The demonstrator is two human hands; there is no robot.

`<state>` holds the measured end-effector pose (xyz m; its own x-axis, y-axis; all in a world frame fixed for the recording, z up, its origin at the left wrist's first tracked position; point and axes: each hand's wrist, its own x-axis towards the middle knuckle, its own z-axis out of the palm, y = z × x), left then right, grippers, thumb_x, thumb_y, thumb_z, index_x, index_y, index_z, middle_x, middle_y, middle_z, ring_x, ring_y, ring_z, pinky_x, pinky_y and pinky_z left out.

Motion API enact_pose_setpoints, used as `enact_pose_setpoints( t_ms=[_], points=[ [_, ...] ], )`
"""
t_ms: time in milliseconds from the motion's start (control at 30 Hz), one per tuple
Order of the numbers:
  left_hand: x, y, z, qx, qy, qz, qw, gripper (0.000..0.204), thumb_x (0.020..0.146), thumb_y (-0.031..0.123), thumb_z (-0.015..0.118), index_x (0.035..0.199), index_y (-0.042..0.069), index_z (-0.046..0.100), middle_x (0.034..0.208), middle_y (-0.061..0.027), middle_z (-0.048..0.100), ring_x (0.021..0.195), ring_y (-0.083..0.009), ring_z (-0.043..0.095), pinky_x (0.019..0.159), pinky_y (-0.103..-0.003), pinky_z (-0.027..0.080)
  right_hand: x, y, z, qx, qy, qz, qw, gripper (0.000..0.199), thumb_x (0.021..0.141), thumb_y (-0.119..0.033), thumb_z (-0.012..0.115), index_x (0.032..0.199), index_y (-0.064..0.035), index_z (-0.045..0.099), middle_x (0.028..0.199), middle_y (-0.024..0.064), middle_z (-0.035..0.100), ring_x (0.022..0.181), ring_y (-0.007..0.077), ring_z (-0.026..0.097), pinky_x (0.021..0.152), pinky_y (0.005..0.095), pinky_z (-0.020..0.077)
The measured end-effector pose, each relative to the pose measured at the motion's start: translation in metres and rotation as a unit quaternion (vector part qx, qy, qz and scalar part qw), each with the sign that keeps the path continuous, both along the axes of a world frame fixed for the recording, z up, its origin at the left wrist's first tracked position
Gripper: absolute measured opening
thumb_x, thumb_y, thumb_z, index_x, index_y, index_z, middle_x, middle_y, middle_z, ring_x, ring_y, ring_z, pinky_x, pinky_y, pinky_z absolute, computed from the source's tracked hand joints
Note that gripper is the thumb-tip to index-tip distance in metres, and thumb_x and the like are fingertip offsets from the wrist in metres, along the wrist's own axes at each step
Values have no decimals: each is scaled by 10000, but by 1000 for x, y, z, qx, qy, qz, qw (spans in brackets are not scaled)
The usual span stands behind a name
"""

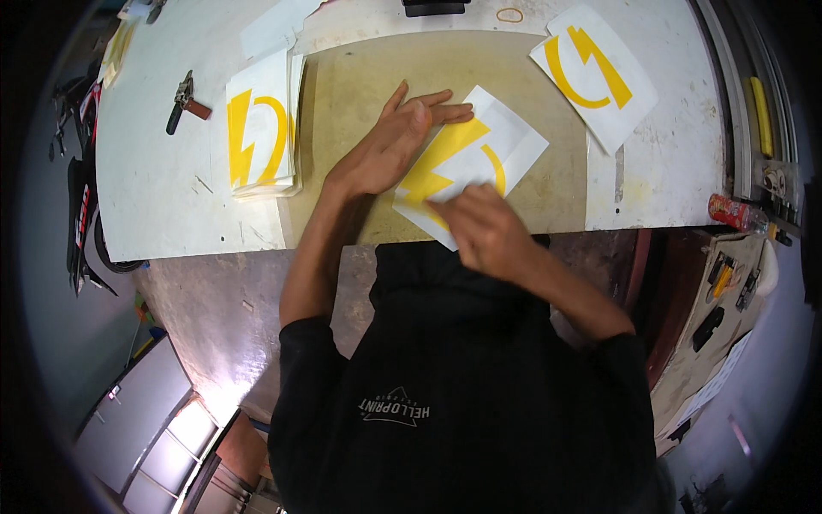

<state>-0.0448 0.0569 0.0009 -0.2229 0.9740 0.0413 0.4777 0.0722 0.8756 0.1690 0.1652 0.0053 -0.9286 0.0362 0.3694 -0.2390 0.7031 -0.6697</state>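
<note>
A white sheet [516, 140] with a yellow lightning bolt and a curved stripe lies at a slant on the tan work mat [351, 77], close to the table's near edge. My left hand [396, 141] is spread over the sheet's upper left side, fingers stretched out and pointing right. Lower on the sheet, my right hand [490, 230] is closed, its fingertips against the yellow print. Slight motion blur covers its fingers, and whatever they may hold is hidden.
A stack of similar printed sheets [259, 141] stands left of the mat, beside a small black and brown tool [181, 104]. More printed sheets [591, 81] lie at the right. A rubber band [509, 14] rests at the far edge. A red-labelled bottle [736, 214] is by the right corner.
</note>
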Motion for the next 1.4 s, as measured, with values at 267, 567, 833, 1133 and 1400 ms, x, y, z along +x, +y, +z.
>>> enact_pose_setpoints(
  t_ms=[267, 567, 833, 1133, 1400],
  points=[
    [10, -5, 7, -35, 161, -30, 986, 546, 917, 292, 766, 1433, 161, 642, 1519, -52, 595, 1535, -320, 372, 1292, -627, 78, 66, 12, 9, 3, -29, 0, 1000, 507, 727, 99, 740, 1225, 8, 720, 924, 100, 665, 788, 265, 597, 734, 407, 484],
    [69, -29, 17, -40, 317, 109, 941, 576, 824, 409, 851, 1314, 135, 718, 1386, -180, 565, 1379, -383, 469, 1226, -637, 243, 104, 7, 6, 146, 5, -29, 989, 431, 694, -23, 762, 1123, -51, 763, 1080, 88, 728, 889, 238, 619, 846, 451, 459],
    [81, -28, 5, 15, 298, 139, 944, 509, 868, 399, 812, 1272, 102, 723, 1366, -197, 576, 1323, -382, 524, 1211, -620, 285, 88, 20, 9, 138, 0, -43, 989, 460, 727, 12, 746, 1179, -75, 755, 1113, 42, 689, 966, 243, 619, 934, 495, 421],
    [69, -33, 17, -28, 240, 67, 968, 686, 820, 446, 845, 1415, 166, 651, 1476, -217, 499, 1420, -396, 449, 1254, -637, 212, 51, 31, 5, 59, -54, -72, 994, 493, 778, 13, 783, 1250, -121, 743, 1037, 61, 655, 938, 240, 628, 952, 444, 408],
    [84, -37, 18, -17, 252, 73, 965, 786, 786, 455, 867, 1464, 161, 599, 1465, -188, 526, 1418, -409, 456, 1243, -622, 236, 107, 75, 2, 70, -106, -306, 943, 396, 859, -25, 784, 1250, -72, 742, 1073, 94, 694, 975, 242, 647, 949, 398, 421]
  ],
)
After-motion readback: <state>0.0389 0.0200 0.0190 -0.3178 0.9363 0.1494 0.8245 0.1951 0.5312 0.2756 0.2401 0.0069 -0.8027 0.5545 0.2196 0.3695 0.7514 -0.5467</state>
